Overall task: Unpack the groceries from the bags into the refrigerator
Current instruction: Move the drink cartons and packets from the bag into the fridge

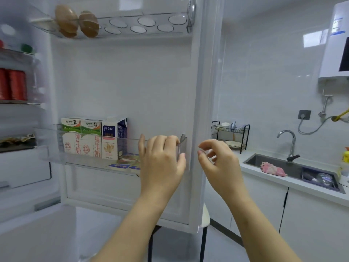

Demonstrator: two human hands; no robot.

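The refrigerator door point(132, 82) stands open in front of me. Its lower clear door bin point(49, 146) holds two green-and-white milk cartons point(81, 137), a blue-and-white carton point(113, 137) and flat blue packets point(120, 165) lying on the bin floor. My left hand point(162, 161) rests on the bin's right end, fingers curled over its rim. My right hand point(217, 159) hovers just right of the door edge, fingers loosely bent and holding nothing. Two brown eggs point(75, 21) sit in the egg tray point(151, 23) at the top of the door.
Red cans point(13, 86) stand on an inner fridge shelf at the left. To the right are a counter with a sink point(283, 167), a pink cloth point(273, 168), a faucet point(289, 140) and a black dish rack point(230, 135). A white stool point(205, 218) stands behind the door.
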